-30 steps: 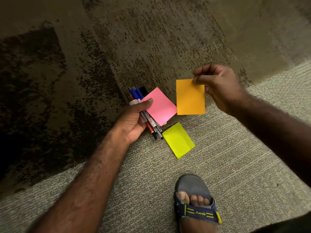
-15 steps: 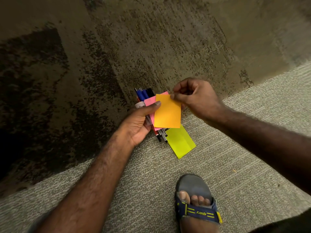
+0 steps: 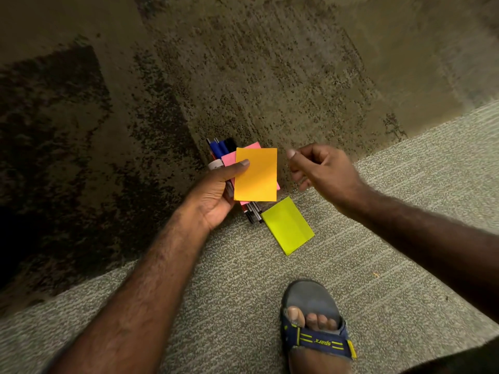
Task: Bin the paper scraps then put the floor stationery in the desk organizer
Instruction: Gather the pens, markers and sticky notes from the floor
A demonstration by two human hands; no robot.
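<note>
Left hand [image 3: 216,190]: gripping a bundle of pens [image 3: 222,148] with the pink pad [image 3: 229,159] and orange pad [image 3: 256,175] stacked on top; thumb pressed on the orange pad's left edge
Right hand [image 3: 321,171]: just right of the orange pad, apart from it; fingers curled, thumb and forefinger close together, nothing between them
Orange pad: uppermost in the left-hand stack, face up, covering most of the pink pad
Pink pad: only top corner and a strip down the right edge showing; sandwiched between orange pad and pens
Pens: blue and black caps sticking out above the pads, tips poking out below, near the yellow pad [image 3: 287,225]
Yellow pad: flat on the grey carpet [image 3: 405,211], just below and right of the held stack, near the sandalled foot [image 3: 316,330]; untouched by either hand
Done, by the look of it: most floor stationery gathered into one hand; no paper scraps on the visible floor, though binning cannot be confirmed
Left: yellow pad to collect, likely by the free right hand; then whole handful to the organizer
Not in view: bin; organizer; desk
</note>
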